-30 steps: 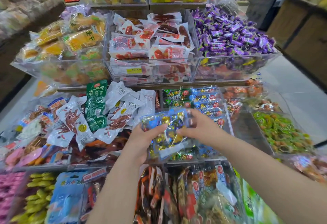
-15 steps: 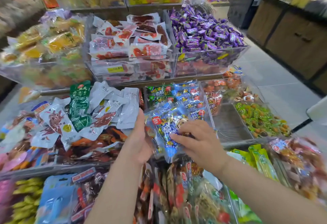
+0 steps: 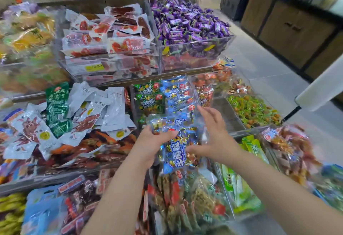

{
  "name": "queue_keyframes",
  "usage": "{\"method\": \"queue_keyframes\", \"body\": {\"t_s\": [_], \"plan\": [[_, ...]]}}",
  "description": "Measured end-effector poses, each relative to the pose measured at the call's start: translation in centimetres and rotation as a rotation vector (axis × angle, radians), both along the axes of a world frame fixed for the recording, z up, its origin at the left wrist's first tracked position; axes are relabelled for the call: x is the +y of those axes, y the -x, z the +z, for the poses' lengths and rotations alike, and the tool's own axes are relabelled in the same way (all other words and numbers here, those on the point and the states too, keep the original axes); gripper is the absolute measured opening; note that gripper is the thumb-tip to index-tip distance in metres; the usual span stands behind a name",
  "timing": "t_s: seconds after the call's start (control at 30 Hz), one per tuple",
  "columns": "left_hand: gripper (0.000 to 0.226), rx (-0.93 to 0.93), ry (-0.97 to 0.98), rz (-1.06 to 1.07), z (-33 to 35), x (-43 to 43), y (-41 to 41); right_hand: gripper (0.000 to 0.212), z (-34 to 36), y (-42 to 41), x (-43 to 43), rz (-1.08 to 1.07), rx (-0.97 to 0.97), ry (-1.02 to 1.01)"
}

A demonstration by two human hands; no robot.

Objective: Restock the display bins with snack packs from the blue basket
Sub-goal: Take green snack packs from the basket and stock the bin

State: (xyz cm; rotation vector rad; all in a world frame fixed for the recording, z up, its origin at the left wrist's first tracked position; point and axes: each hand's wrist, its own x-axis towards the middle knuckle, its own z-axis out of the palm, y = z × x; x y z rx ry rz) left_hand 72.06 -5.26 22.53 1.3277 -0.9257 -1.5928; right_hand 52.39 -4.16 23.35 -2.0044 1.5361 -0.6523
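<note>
A blue snack pack [image 3: 174, 151] with gold-wrapped pieces hangs over the front edge of the middle-tier clear bin [image 3: 196, 93], which holds more blue and green packs. My left hand [image 3: 152, 142] grips the pack's top left corner, thumb over it. My right hand [image 3: 215, 134] is beside the pack on the right, fingers spread and straight, thumb touching the pack's lower right edge. The blue basket is not in view.
Clear bins crowd the tiered display: white and green packs [image 3: 78, 112] left, red sausage packs [image 3: 111, 38] above, purple candies [image 3: 187, 21] upper right, green candies [image 3: 252, 110] right. An aisle floor [image 3: 269, 64] and wooden cabinets [image 3: 297, 28] lie to the right.
The blue pack has come down toward the bin's front edge. My right hand let go of it and spread open beside it. The view has turned left and down.
</note>
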Motion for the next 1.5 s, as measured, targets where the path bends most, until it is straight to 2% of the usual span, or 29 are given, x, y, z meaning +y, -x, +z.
{"method": "queue_keyframes", "body": {"t_s": [0.07,0.13,0.23,0.3,0.33,0.37,0.4,0.5,0.53,0.6,0.67,0.73,0.87,0.93,1.1,1.23,1.3,1.33,1.4,1.43,1.5], "plan": [[0.031,-0.075,0.033,-0.078,0.0,0.0,0.7,0.102,0.8,0.5,0.2,0.151,0.22,0.098],[0.03,-0.072,0.061,-0.093,0.2,0.1,1.3,0.095,1.1,0.9,0.2,0.187,0.351,0.03],[0.023,0.012,0.008,-0.013,0.3,-0.1,2.1,0.086,0.4,1.9,0.4,0.071,0.283,-0.106],[0.028,0.087,-0.071,0.068,0.2,-0.5,1.9,0.058,-0.4,2.9,0.7,0.016,0.101,-0.187],[0.039,0.151,-0.107,0.099,-0.2,-0.8,1.6,0.04,-0.9,3.5,0.9,-0.017,-0.046,-0.236],[0.057,0.196,-0.14,0.125,-0.5,-1.1,1.1,0.031,-1.6,4.2,0.9,-0.069,-0.22,-0.298],[0.064,0.205,-0.147,0.129,-0.8,-1.2,0.7,0.028,-2.1,4.9,1.0,-0.131,-0.401,-0.354],[0.044,0.081,-0.132,0.114,-2.3,-0.9,-1.0,0.025,-3.6,6.9,0.6,-0.323,-0.885,-0.52],[0.035,0.001,-0.137,0.127,-2.9,-0.7,-1.4,0.026,-4.1,7.4,0.5,-0.372,-0.995,-0.557],[0.023,-0.179,-0.145,0.115,-4.1,-0.6,-2.1,0.031,-4.8,8.4,0.1,-0.443,-1.065,-0.574],[0.019,-0.353,-0.121,0.047,-4.8,-0.6,-2.6,0.031,-5.6,8.9,-0.3,-0.532,-1.0,-0.569],[0.019,-0.382,-0.115,0.03,-5.1,-0.9,-2.7,0.026,-6.0,8.7,-0.9,-0.576,-0.851,-0.569],[0.019,-0.217,-0.176,0.107,-5.0,-1.6,-2.1,0.03,-5.9,6.2,-2.6,-0.306,-0.53,-0.593],[0.021,-0.214,-0.171,0.187,-4.9,-1.8,-1.9,0.031,-5.8,4.8,-4.1,-0.225,-0.491,-0.558],[0.015,-0.39,-0.095,0.206,-4.4,-1.2,-1.6,0.037,-6.6,2.6,-7.9,-0.206,-0.443,-0.461],[0.015,-0.445,-0.033,0.218,-3.9,-0.8,-1.3,0.034,-7.7,2.1,-8.7,-0.051,-0.238,-0.456],[0.017,-0.42,-0.037,0.217,-3.7,-0.8,-1.3,0.048,-8.3,2.4,-8.4,-0.032,-0.156,-0.413],[0.017,-0.403,-0.046,0.212,-3.8,-0.8,-1.3,0.062,-8.4,2.6,-8.1,-0.045,-0.156,-0.387],[0.015,-0.373,-0.071,0.206,-3.9,-1.0,-1.1,0.096,-8.3,3.2,-7.4,-0.074,-0.212,-0.253],[0.014,-0.359,-0.078,0.209,-4.0,-1.1,-0.9,0.105,-8.3,3.5,-7.1,-0.061,-0.177,-0.092],[0.016,-0.337,-0.089,0.214,-4.1,-1.2,-0.6,0.104,-8.0,3.9,-6.9,0.043,0.078,0.287]]}}
